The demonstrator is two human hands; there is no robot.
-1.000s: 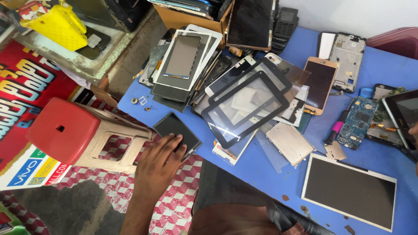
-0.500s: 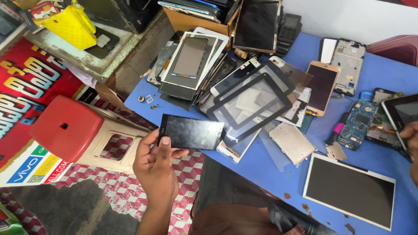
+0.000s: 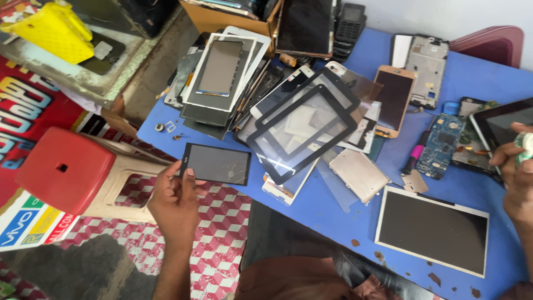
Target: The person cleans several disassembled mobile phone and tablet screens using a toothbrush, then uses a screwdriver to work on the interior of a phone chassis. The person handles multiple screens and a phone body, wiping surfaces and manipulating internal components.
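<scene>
Blue table [image 3: 333, 216]: one cracked screen [image 3: 216, 164] in left grip [image 3: 176, 197] (right hand [image 3: 516, 172] unclear).

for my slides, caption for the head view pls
Left hand holds a cracked dark screen glass beside a blue table strewn with phone parts.

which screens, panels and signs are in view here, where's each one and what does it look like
Cracked dark rectangular glass panel: held in left hand, off the table's edge.
Large dark white-framed screen: flat on blue table, near right.
Black-framed clear touch panel: tilted atop the middle pile.
Red printed banner: far left, by red stool.
</scene>
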